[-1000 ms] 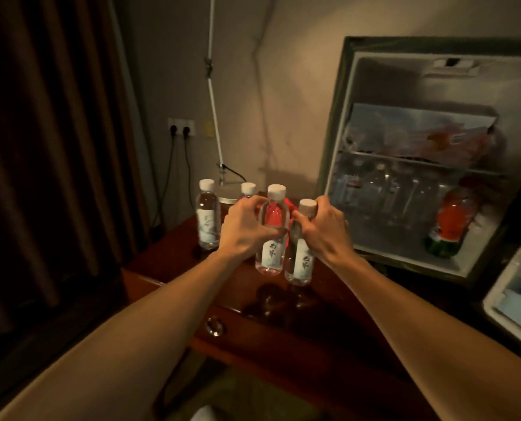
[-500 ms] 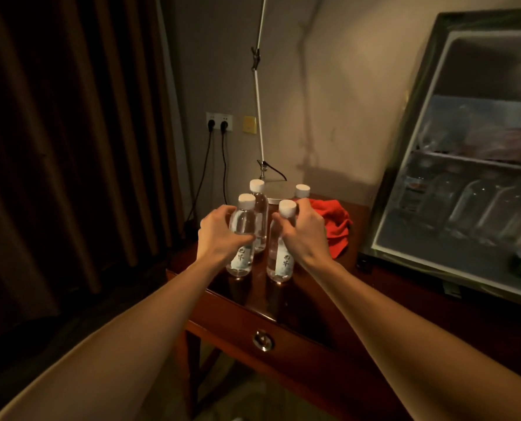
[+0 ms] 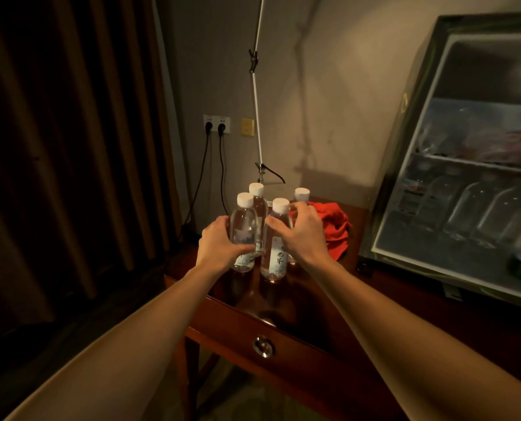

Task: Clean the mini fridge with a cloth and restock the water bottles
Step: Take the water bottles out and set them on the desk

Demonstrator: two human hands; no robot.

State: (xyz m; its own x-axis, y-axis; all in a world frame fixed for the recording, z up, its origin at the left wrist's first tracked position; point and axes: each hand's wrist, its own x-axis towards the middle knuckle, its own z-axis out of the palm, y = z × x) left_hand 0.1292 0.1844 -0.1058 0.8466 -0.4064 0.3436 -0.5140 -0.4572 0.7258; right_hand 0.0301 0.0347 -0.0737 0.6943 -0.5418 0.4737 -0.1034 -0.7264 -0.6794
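Several clear water bottles with white caps stand close together on the dark wooden table (image 3: pixel 307 302). My left hand (image 3: pixel 219 247) grips the front left bottle (image 3: pixel 243 226) around its middle. My right hand (image 3: pixel 301 232) curls round the front right bottle (image 3: pixel 276 247). Two more bottles stand behind them, one at the back left (image 3: pixel 257 202) and one at the back right (image 3: pixel 301 196). A red cloth (image 3: pixel 335 226) lies crumpled on the table to the right of the bottles. The mini fridge (image 3: pixel 405 177) stands open at the right, with blurred bottles on its lower shelf.
A white lamp pole (image 3: pixel 256 110) rises from the table behind the bottles. Two black plugs sit in a wall socket (image 3: pixel 216 124), their cords hanging down. Dark curtains (image 3: pixel 70 147) fill the left side. The table's drawer has a round metal knob (image 3: pixel 262 346).
The view has swung left, away from the fridge. Both hands brought their bottles down beside the others on the table and still hold them.
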